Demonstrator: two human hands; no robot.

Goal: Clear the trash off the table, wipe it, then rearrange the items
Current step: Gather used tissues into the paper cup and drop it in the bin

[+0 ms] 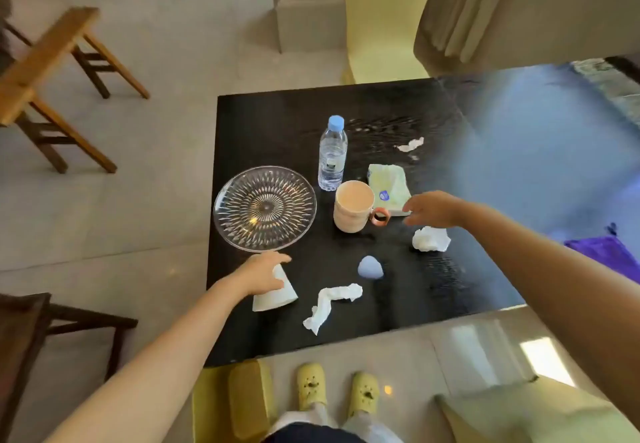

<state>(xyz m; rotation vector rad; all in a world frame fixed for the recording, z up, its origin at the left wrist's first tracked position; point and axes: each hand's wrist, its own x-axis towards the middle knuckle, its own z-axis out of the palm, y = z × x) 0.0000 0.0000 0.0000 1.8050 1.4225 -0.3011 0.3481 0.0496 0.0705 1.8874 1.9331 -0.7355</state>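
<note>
On the black table (277,120), my left hand (260,274) curls around the top of a white paper cup (277,295) lying on its side near the left front corner. My right hand (429,208) hovers open just above a crumpled white tissue (431,238), beside the green tissue pack (388,184). A twisted tissue strip (332,304) lies near the front edge. Small tissue scraps (410,145) sit farther back. A glass plate (265,208), a water bottle (332,155), a beige mug (353,207) and a blue egg-shaped sponge (370,267) also stand on the table.
A purple cloth (606,255) lies at the right. Wooden stools (52,71) stand on the floor to the left, a dark chair (31,335) at lower left. Yellow cushioned seating (242,404) is under the near table edge, by my feet.
</note>
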